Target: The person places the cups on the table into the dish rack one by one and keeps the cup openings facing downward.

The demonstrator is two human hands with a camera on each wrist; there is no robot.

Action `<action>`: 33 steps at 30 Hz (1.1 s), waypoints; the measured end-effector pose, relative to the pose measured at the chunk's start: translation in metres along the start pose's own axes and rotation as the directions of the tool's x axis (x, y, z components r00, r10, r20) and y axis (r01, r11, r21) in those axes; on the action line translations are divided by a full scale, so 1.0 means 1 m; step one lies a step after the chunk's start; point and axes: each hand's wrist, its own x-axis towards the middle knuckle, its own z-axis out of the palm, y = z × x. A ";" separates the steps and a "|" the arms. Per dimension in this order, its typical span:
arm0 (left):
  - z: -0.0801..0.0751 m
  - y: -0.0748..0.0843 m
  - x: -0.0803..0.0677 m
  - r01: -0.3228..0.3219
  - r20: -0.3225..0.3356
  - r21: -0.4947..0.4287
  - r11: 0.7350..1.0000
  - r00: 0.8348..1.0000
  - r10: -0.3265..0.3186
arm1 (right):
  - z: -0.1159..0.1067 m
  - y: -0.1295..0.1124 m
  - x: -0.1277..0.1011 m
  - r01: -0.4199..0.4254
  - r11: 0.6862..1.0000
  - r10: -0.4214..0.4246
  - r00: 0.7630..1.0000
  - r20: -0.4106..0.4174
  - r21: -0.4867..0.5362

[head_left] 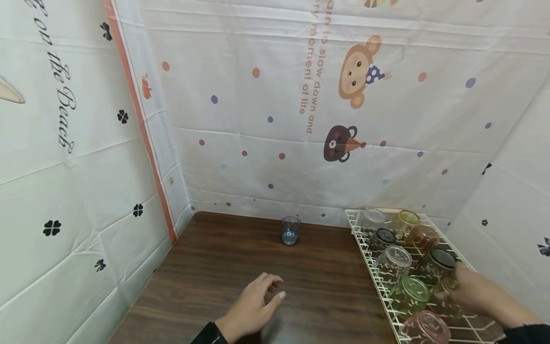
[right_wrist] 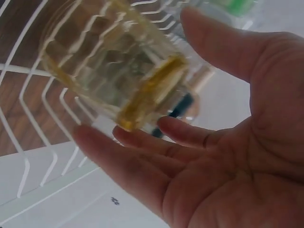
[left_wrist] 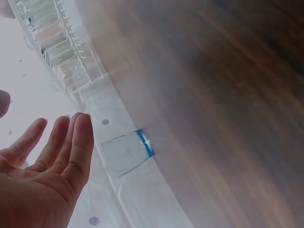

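Note:
In the head view, a yellow-tinted glass stands upside down on the right side of a white wire rack. My right hand reaches around it from the right. The right wrist view has the thumb on one side of this glass and the spread fingers on the other, with gaps showing around its base. Over the table's front part hovers my left hand, its fingers loosely bent and nothing in them. A blue-tinted clear glass stands upright near the table's back edge, beyond the left hand.
The wire rack stands at the table's right side. More upturned glasses share it, among them a green glass, a pink glass and a dark grey glass. Patterned white cloth walls in the brown table.

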 end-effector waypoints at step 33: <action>0.016 -0.018 0.179 0.040 -0.133 0.486 0.873 0.991 0.028 | 0.036 -0.165 -0.066 0.294 0.938 -0.121 0.777 -0.618 0.186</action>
